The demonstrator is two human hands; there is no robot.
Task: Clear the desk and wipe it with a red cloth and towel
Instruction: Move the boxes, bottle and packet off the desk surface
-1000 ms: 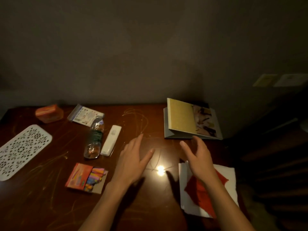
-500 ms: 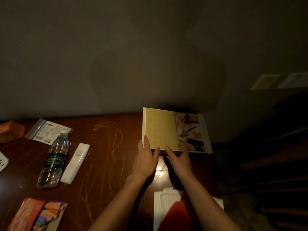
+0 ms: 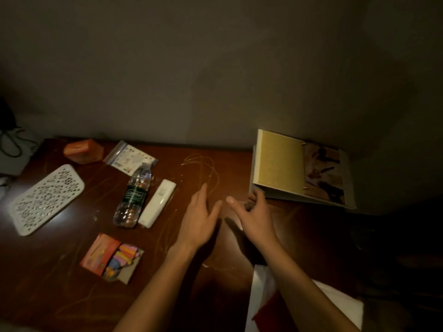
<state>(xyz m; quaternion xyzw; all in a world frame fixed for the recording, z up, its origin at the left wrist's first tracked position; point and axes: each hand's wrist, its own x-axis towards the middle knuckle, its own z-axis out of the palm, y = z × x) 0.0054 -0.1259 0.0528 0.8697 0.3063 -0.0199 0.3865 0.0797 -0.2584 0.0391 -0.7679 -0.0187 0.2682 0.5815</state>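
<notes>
Head view showed my left hand [image 3: 200, 220] flat and loose-fingered over the dark desk [image 3: 215, 295], holding nothing; my right hand [image 3: 255, 216] was spread, fingertips at the near left corner of the open binder [image 3: 279, 166], perhaps touching it in the dim light; the red cloth [image 3: 267, 312] lay on the white towel [image 3: 340, 305] at the desk's near right edge, under my right forearm.
</notes>
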